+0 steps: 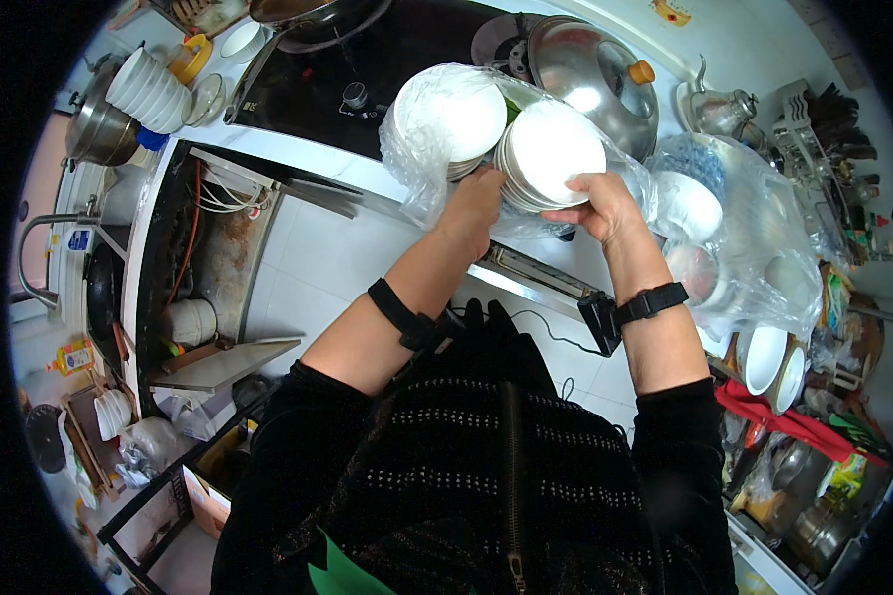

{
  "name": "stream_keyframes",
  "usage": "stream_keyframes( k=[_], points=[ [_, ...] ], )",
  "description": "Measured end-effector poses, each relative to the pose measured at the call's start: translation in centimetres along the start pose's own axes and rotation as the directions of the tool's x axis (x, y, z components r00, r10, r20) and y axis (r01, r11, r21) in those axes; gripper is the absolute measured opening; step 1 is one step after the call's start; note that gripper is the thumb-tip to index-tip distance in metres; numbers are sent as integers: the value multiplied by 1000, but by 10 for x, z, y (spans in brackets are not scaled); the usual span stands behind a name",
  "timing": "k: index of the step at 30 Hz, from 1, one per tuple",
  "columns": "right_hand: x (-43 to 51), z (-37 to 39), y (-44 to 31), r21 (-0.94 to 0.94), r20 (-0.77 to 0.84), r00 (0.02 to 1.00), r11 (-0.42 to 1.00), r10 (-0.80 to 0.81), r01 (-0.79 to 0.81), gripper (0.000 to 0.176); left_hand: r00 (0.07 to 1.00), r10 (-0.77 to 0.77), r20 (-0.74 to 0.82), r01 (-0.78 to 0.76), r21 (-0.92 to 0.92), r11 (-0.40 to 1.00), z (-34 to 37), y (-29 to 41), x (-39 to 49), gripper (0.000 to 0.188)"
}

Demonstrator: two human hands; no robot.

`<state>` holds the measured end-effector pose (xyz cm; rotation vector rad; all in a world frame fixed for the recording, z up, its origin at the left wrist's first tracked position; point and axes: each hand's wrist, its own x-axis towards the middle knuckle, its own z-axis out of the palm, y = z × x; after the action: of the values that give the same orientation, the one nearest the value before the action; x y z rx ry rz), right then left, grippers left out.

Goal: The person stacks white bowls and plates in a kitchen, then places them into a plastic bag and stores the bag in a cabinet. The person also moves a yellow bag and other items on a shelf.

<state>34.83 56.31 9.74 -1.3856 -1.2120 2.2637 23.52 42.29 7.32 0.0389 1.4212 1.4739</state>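
Note:
Both my hands are at a stack of white plates (558,152) on a clear plastic bag at the front edge of the cooktop. My right hand (599,204) grips the stack's right rim, thumb on top and fingers beneath. My left hand (480,195) is at its left side, with fingertips partly hidden by the plates. A second stack of white plates (465,123) lies to the left inside the clear plastic bag (417,178). Something green shows between the two stacks.
A domed metal lid (599,82) with an orange knob stands behind. Bagged bowls (688,208) are at the right. Stacked white bowls (145,89) stand at the far left, beyond the black cooktop (305,97). An open cabinet (216,260) and its door (223,366) are lower left.

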Motion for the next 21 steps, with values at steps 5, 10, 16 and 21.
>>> stream_keyframes(
  k=[5,10,16,21],
  points=[
    [6,-4,-2,-13,-13,1000,1000,-21,21,53,869,380,316,-493,496,715,-12,17,-57,25],
    [7,-7,1,16,-22,999,999,-42,42,53,196,906,375,-615,767,-184,-47,53,-119,41],
    [-9,-2,1,-34,-99,990,995,-96,93,55,447,874,192,-486,872,57,-62,50,-95,26],
    [-73,-1,-1,-755,-104,768,552,-632,353,48,629,774,71,-608,665,433,-76,63,-88,13]
  ],
)
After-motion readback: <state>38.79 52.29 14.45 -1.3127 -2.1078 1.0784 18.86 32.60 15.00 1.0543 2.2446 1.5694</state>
